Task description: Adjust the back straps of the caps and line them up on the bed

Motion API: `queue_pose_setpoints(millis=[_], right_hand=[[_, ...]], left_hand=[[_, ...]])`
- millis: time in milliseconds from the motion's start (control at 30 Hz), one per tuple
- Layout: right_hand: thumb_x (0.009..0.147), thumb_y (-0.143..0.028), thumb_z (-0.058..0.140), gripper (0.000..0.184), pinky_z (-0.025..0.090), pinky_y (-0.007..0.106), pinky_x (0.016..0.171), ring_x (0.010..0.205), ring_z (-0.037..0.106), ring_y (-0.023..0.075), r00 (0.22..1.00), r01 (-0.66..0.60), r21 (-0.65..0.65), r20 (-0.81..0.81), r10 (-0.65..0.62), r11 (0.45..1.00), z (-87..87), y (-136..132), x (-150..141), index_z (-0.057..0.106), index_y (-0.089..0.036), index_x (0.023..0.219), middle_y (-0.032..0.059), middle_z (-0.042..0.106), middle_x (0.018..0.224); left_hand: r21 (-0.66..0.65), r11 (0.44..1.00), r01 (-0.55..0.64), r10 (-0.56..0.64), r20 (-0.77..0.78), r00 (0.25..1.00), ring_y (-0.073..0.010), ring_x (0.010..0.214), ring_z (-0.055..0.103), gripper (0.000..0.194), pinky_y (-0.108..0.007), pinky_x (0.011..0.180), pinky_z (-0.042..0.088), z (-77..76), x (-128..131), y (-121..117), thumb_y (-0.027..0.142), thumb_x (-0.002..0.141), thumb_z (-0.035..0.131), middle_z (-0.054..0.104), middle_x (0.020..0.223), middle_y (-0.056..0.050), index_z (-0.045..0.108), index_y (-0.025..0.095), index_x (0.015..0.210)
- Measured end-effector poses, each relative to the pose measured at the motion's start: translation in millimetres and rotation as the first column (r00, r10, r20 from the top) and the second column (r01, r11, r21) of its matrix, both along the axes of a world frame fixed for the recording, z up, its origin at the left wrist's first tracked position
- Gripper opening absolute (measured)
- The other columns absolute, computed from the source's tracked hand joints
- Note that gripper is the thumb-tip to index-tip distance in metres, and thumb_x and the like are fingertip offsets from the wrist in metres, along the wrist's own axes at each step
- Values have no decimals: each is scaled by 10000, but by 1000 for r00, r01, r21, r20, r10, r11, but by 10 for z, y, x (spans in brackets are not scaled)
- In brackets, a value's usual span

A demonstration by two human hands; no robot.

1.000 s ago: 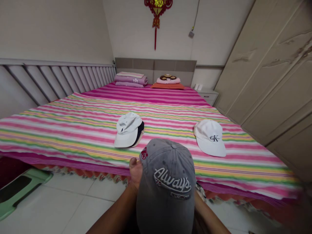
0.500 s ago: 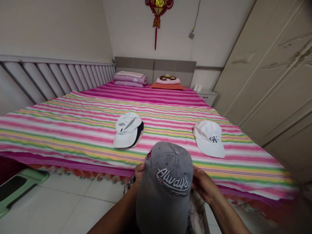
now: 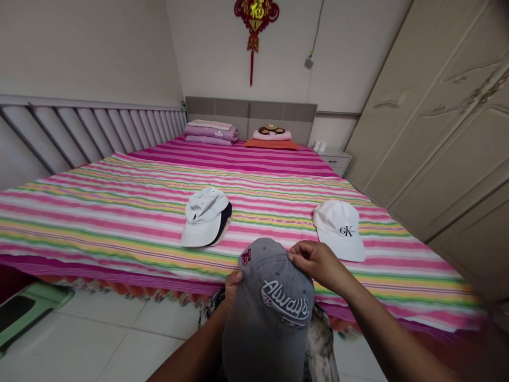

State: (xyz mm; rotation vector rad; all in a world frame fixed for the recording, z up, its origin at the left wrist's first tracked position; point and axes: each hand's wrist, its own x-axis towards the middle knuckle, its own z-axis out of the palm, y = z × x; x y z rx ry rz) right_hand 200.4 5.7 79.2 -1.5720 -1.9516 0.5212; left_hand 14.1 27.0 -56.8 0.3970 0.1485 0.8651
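Note:
A grey baseball cap (image 3: 264, 323) with "Always" embroidered on its front is held close to me, brim pointing down toward my body. My left hand (image 3: 233, 286) grips its left edge, thumb showing and the other fingers hidden behind the cap. With thumb and fingers, my right hand (image 3: 312, 262) pinches the crown near the top. Beyond, on the bed, lies a white cap (image 3: 204, 215) with a small dark logo, overlapping a dark navy cap (image 3: 225, 220) and something beige. To the right is another white cap (image 3: 340, 231) marked "CK".
A striped sheet (image 3: 131, 212) covers the bed. Folded purple bedding (image 3: 210, 133) and a pink and orange pile (image 3: 272, 139) rest by the headboard. A green stool (image 3: 37, 302) stands on the tiled floor at left. Wardrobe doors (image 3: 437, 132) line the right side.
My right hand has moved from the cap's right edge up to the top of its crown and pinches the fabric there. My left hand keeps its hold. The view has shifted slightly.

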Motion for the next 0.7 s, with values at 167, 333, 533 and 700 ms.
queue_pose_setpoints(millis=[167, 333, 533, 700], right_hand=[[746, -295, 493, 188, 300, 225, 506, 573, 507, 134, 987, -8, -10, 163, 10, 1000, 118, 105, 57, 598, -179, 643, 12, 598, 635], [681, -249, 549, 155, 252, 240, 511, 527, 438, 118, 1000, 11, -53, -27, -12, 999, 109, 208, 132, 570, -181, 544, -12, 544, 560], [722, -409, 497, 259, 347, 257, 556, 555, 477, 140, 883, 170, -178, -409, -230, 969, -487, 150, 325, 528, -184, 599, -12, 518, 544], [780, -582, 326, 501, 457, 327, 601, 640, 601, 189, 710, 80, -397, -621, -332, 914, -1226, -239, 127, 588, -161, 846, 83, 654, 719]], left_hand=[[-3, 999, 43, -43, 60, 997, -285, 1030, 538, 348, -395, 974, 293, 54, 14, -31, 379, 629, 535, 691, 831, -52, 684, 165, 861], [-69, 946, 317, -318, -3, 948, -278, 962, 583, 293, -399, 968, 300, 30, 45, -80, 318, 630, 572, 698, 787, -82, 689, 105, 792], [-175, 944, 279, -288, -28, 957, -283, 942, 594, 279, -410, 942, 331, 48, 85, -24, 307, 638, 563, 695, 707, -93, 685, 86, 757], [-227, 945, 236, -256, -61, 965, -286, 931, 597, 257, -411, 926, 354, 151, 118, 24, 305, 636, 547, 694, 703, -88, 677, 97, 712]])
